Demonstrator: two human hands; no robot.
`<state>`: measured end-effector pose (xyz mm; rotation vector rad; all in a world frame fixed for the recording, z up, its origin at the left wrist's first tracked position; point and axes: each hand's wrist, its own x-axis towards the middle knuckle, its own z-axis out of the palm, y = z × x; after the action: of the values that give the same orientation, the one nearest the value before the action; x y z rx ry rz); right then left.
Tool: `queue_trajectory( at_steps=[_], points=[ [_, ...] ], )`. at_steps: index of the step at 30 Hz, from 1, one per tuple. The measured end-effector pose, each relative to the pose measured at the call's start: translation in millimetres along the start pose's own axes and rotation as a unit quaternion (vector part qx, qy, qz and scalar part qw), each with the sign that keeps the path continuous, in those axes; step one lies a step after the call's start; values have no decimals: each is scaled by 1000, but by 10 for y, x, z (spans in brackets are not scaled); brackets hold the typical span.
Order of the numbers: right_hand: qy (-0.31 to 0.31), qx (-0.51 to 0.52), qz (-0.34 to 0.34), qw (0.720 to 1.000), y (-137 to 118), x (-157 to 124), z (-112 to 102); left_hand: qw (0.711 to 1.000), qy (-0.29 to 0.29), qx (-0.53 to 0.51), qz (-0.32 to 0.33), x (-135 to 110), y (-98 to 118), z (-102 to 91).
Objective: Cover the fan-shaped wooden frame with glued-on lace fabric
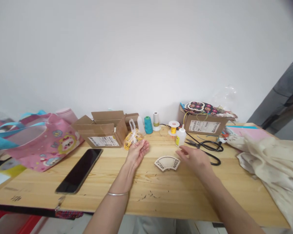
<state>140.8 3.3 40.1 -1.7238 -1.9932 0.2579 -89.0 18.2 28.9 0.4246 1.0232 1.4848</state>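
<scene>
My left hand (137,151) is raised over the table with its fingers curled and the thumb against the forefinger; anything held there is too small to make out. Just behind it lies a tied clear bag of yellow cord (130,139). A fan-shaped wooden piece (167,163) with cut-out patterned ends lies flat between my hands. My right hand (194,160) hovers at its right side, fingers bent and a little apart, holding nothing visible. Behind that hand stand a glue bottle (180,137) with a yellow label and black-handled scissors (205,146).
At the left are a phone (79,170), a pink bag (51,143) and an open cardboard box (102,130). Along the back stand a teal thread cone (148,125), a white spool (156,122) and a yellow thread spool (173,128). A filled box (203,126) and cream cloth (266,162) occupy the right.
</scene>
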Motion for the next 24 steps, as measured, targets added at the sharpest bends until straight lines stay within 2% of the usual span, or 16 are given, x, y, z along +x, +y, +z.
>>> queue_trajectory(
  at_steps=[2,4,7,10,14,19,24],
  points=[
    [42,69,22,996,83,-105,-98,1000,7,-6,12,-3,7,-5],
    [75,170,52,981,167,-280,-140,1000,11,-16,23,4,8,-12],
    [63,317,133,937,253,-597,-95,999,7,-26,23,15,-17,-13],
    [41,411,201,888,299,-819,-3,1000,1,-21,3,2,-61,2],
    [49,461,229,856,317,-865,42,999,-26,-12,-22,-43,-94,29],
    [39,476,232,847,281,-816,13,997,-71,-12,-12,-76,-82,47],
    [44,468,240,849,285,-825,25,999,-23,26,-9,-74,-97,63]
  ],
)
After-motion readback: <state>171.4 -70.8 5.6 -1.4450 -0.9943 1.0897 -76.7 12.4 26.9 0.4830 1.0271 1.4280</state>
